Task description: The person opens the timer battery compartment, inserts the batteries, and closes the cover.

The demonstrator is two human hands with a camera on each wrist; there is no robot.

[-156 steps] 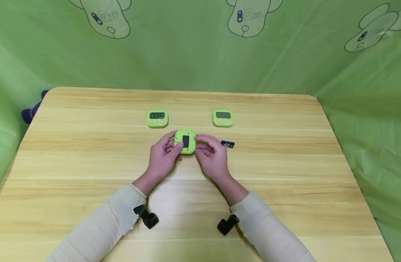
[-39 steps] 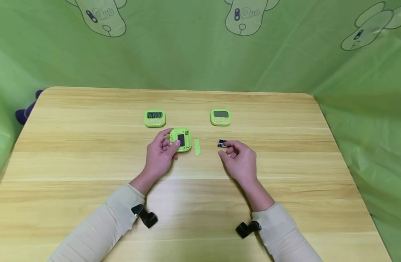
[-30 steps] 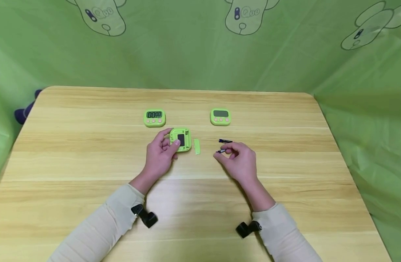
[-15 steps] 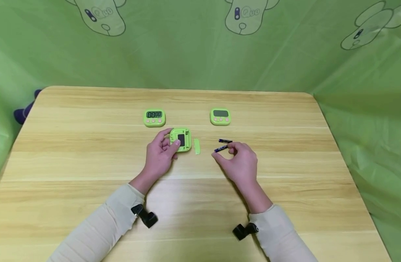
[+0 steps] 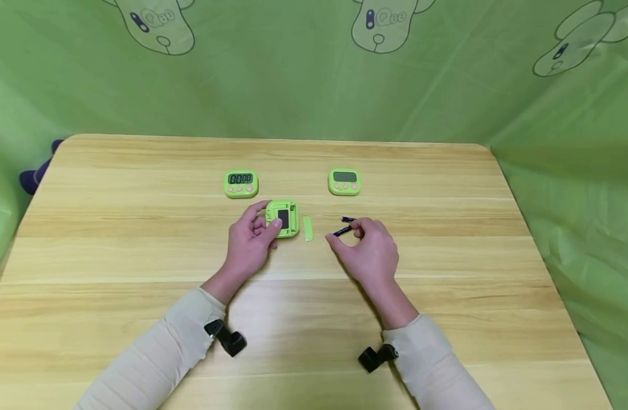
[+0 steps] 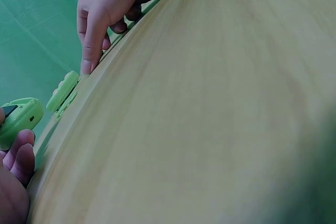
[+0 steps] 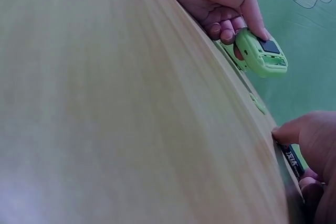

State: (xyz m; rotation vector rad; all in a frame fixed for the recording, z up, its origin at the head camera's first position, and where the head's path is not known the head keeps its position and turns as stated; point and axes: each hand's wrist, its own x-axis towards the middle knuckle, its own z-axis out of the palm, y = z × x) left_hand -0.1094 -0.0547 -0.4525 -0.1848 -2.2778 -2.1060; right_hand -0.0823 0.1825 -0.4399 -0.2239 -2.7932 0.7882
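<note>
A green timer lies back side up in the left hand, whose thumb rests on its dark square; the battery slot at its right side is uncovered. Just right of it a thin green cover lies on the table. The right hand pinches a dark battery by its ends between thumb and fingers. Behind that, a second battery is partly hidden by the fingers. In the right wrist view the held battery shows white lettering.
Two more green timers stand farther back: the left one shows digits, the right one has a blank screen. Green cloth hangs behind the wooden table. A dark purple object shows beyond the left edge.
The cover came off the held timer and lies on the table. The right hand went right to the batteries, took hold of one and has shifted slightly left with it. The left hand keeps its grip.
</note>
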